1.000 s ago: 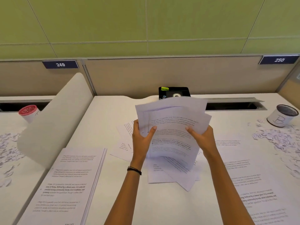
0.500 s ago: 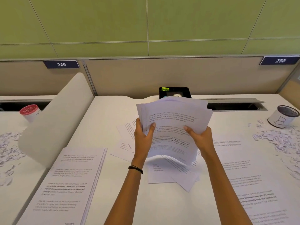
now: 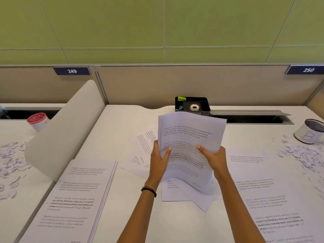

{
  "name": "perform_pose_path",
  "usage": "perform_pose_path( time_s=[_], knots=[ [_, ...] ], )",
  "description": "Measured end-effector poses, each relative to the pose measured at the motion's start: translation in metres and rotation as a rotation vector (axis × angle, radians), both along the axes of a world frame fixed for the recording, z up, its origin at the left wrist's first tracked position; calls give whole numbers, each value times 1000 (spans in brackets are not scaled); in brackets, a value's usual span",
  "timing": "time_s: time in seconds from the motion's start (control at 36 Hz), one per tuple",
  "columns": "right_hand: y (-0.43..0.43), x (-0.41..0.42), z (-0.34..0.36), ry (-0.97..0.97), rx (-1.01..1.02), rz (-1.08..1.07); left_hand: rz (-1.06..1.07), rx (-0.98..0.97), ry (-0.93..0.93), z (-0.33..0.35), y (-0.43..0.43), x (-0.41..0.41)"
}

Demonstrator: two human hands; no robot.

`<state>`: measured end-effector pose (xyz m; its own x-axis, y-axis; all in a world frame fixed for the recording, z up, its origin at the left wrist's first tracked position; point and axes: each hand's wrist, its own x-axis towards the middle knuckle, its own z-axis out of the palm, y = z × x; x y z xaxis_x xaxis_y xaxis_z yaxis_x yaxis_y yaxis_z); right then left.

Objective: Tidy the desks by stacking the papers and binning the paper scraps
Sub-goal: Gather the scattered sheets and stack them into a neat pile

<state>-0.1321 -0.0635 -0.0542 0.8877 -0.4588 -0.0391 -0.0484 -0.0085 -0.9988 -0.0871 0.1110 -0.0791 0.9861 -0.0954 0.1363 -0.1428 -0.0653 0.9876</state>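
Observation:
A bundle of printed sheets stands nearly upright over the middle of the white desk, its lower edge bent against loose papers lying beneath. My left hand grips the bundle's left edge, thumb on the front. My right hand grips the right edge the same way. More loose sheets lie flat just left of the bundle. Paper scraps litter the desk's far right, and other scraps cover the neighbouring desk on the left.
A neat paper stack lies front left and single sheets front right. A white cup marked B stands far right, a red-topped cup far left. A black organiser sits behind the bundle. A curved white divider separates the desks.
The fanned sheets in my hands have been squared into a tighter bundle and lowered, so the bottom edge now bends against the papers on the desk.

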Motion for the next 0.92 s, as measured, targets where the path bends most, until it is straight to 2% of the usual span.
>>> perform_pose_path(
  time_s=[0.28, 0.56, 0.78, 0.92],
  knots=[
    [-2, -2, 19, -125, -8, -33, 59, -8, -55, 24, 3, 5],
    [-6, -12, -6, -56, -28, 16, 25, -19, 36, 6, 6, -3],
    [-4, -10, 2, -87, -21, -4, 69, -20, -20, 11, 5, 0],
    [-2, -14, -8, -35, -29, 20, 54, 3, -8, 0, 9, -2]
  ],
)
